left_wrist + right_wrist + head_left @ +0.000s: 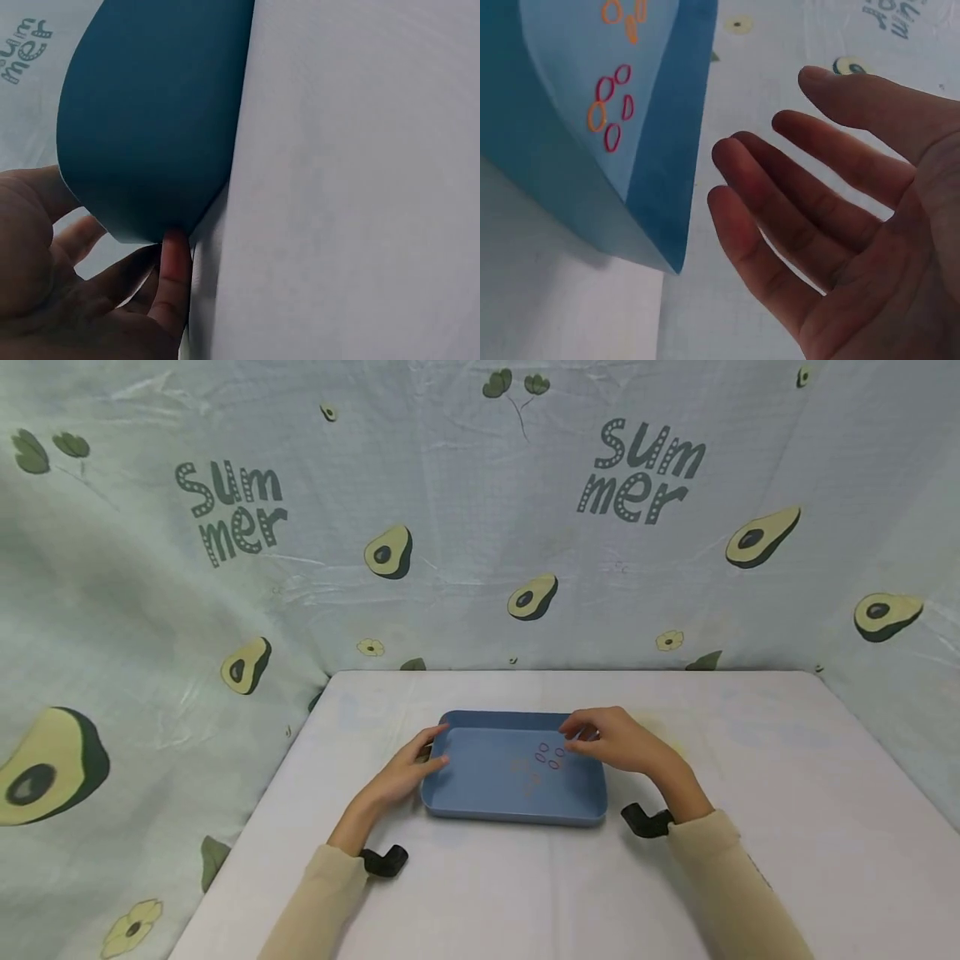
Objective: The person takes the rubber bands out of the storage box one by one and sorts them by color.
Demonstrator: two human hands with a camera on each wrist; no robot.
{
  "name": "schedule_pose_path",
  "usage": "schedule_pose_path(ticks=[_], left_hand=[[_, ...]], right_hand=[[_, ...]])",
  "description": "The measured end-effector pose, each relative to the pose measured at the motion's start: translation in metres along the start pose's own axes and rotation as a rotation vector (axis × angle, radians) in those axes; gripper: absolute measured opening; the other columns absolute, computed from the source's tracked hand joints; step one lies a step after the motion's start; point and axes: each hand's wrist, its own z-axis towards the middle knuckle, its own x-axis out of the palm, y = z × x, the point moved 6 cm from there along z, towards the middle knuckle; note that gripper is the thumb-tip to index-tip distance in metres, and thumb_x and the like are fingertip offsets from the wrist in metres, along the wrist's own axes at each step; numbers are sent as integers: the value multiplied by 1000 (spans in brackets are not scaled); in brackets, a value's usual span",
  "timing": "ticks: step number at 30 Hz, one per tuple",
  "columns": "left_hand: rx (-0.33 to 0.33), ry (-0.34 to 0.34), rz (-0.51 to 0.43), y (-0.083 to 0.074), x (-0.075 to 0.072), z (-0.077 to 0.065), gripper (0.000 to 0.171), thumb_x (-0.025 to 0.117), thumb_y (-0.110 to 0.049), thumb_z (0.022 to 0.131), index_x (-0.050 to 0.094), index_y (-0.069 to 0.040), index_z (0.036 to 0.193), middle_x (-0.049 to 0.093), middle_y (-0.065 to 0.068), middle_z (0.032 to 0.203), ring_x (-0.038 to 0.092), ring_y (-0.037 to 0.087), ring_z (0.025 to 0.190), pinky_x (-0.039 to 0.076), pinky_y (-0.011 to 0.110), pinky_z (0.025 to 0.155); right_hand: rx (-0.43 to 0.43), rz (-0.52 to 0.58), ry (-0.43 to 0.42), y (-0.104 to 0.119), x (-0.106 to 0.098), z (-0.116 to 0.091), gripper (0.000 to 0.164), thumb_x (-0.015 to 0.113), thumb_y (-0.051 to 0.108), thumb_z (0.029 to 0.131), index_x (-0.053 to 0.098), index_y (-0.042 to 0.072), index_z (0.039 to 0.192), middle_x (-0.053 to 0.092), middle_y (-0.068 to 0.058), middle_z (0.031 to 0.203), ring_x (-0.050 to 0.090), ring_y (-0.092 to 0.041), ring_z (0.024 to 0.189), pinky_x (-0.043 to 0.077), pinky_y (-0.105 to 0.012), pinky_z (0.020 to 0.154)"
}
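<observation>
A shallow blue tray [480,781] lies on the table in the head view. My left hand [402,770] holds the tray at its left side, the thumb over the rim; in the left wrist view the fingertips touch the tray's outer wall. Above the tray's right edge hovers my right hand [618,741]. Its fingers are loosely bent, and the right wrist view shows nothing between them. Small thin red loops [598,92], like rubber bands, lie together toward the tray's right end. Several orange loops [604,13] lie nearby, one beside the red group.
A white cloth covers the table [487,893]. Behind and at the sides hangs a pale curtain [465,485] printed with avocados and lettering. Black wrist mounts [645,820] stick out from both wrists over the table.
</observation>
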Motion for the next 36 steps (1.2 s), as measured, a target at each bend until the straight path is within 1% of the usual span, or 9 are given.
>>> schedule_pose_path(ticks=[3, 10, 13, 17, 21, 24, 29, 33, 36], left_hand=[[-8, 36, -13, 6, -1, -1, 66, 60, -23, 105, 30, -22, 164, 20, 12, 173, 21, 42, 158, 25, 59, 126], [48, 93, 14, 10, -5, 3, 67, 57, -18, 106, 25, -11, 165, 18, 18, 173, 16, 42, 159, 20, 60, 128], [41, 109, -9, 11, -4, 3, 68, 57, -19, 106, 24, -13, 165, 16, 16, 173, 14, 39, 160, 18, 57, 129], [34, 96, -24, 10, -4, 3, 67, 58, -20, 106, 26, -15, 165, 16, 14, 174, 13, 37, 161, 17, 56, 130], [41, 96, -9, 8, -5, 5, 67, 57, -19, 106, 25, -14, 165, 17, 14, 174, 13, 38, 161, 17, 57, 129], [32, 94, -6, 8, -6, 2, 67, 56, -19, 107, 25, -14, 165, 18, 13, 173, 14, 38, 161, 17, 57, 129], [12, 82, 3, 8, -7, 3, 66, 58, -21, 106, 27, -19, 165, 20, 12, 173, 16, 38, 160, 18, 58, 129], [11, 84, 7, 10, -6, 2, 66, 58, -21, 106, 27, -17, 165, 21, 13, 173, 17, 39, 160, 19, 59, 128], [15, 83, 10, 9, -7, 2, 66, 58, -21, 106, 27, -17, 165, 21, 13, 173, 18, 39, 160, 20, 59, 128]], right_hand=[[20, -28, 14, -4, 3, 4, 25, 72, 16, 96, 75, 6, 118, 77, -5, 108, 68, -19, 97, 59, -37, 84], [10, -85, 83, -11, 21, 14, 19, 72, 11, 95, 77, 4, 113, 78, -6, 105, 71, -20, 95, 60, -37, 82], [21, -135, 94, -16, 29, 17, 16, 72, 9, 95, 78, 4, 109, 78, -7, 104, 72, -20, 93, 61, -36, 81], [29, -191, 70, -20, 35, 22, 11, 74, 6, 93, 80, 4, 102, 78, -9, 99, 72, -21, 88, 61, -35, 76], [47, -228, 78, -25, 40, 25, 8, 78, 11, 92, 81, 6, 98, 78, -7, 94, 69, -16, 81, 59, -32, 72], [79, -230, 102, -27, 44, 26, 10, 80, 15, 90, 81, 7, 96, 78, -5, 93, 67, -13, 78, 58, -31, 70], [105, -220, 110, -28, 43, 27, 10, 81, 15, 89, 81, 7, 94, 78, -5, 92, 67, -13, 77, 58, -30, 69], [126, -214, 116, -28, 44, 27, 9, 81, 14, 89, 81, 6, 94, 78, -6, 91, 64, -12, 74, 55, -27, 65], [129, -218, 107, -25, 44, 28, 9, 81, 13, 89, 81, 5, 94, 78, -6, 92, 65, -13, 74, 56, -28, 65]])
